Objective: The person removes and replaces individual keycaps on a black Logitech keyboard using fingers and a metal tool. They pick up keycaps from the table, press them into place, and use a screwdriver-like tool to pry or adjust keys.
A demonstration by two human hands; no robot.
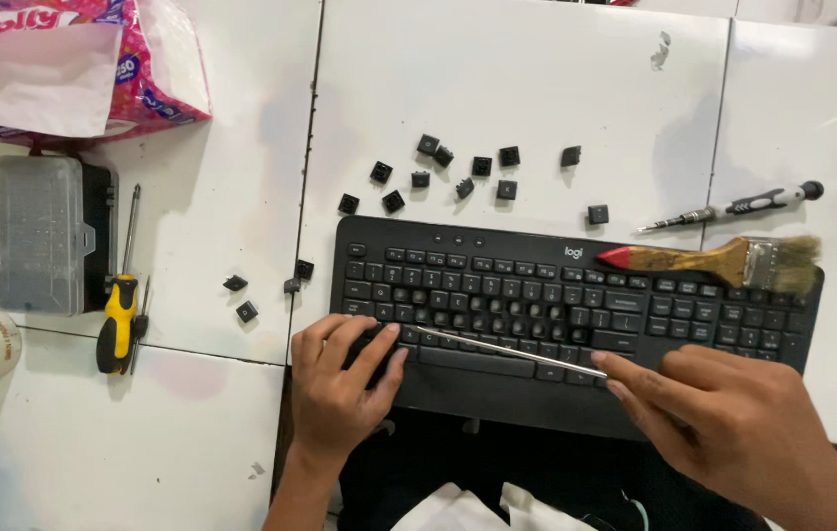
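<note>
We look down on a black keyboard (576, 305) lying across a white table (497, 88). Our left hand (340, 388), at 7 o'clock of the keyboard, rests on its lower left corner, fingers curled and pressing on the keys there. Our right hand (723, 423), at 4 o'clock, pinches the near end of a thin metal rod (507, 350) between thumb and fingers; the rod runs toward 10 o'clock across the bottom key rows, its tip ending just beside the left fingertips. Several gaps show where keys are off.

Loose black keycaps (482, 167) lie scattered at 12 o'clock of the keyboard, with a few more (246, 311) at 9 o'clock. A paintbrush (723, 261) with a wooden handle and red end lies on the keyboard's upper right corner. A small screwdriver (733, 208) lies just beyond it at 1 o'clock. Far toward 9 o'clock lie a yellow-handled screwdriver (118, 320) and a grey plastic case (45, 234), and a pink printed bag (84, 59) sits at 10 o'clock.
</note>
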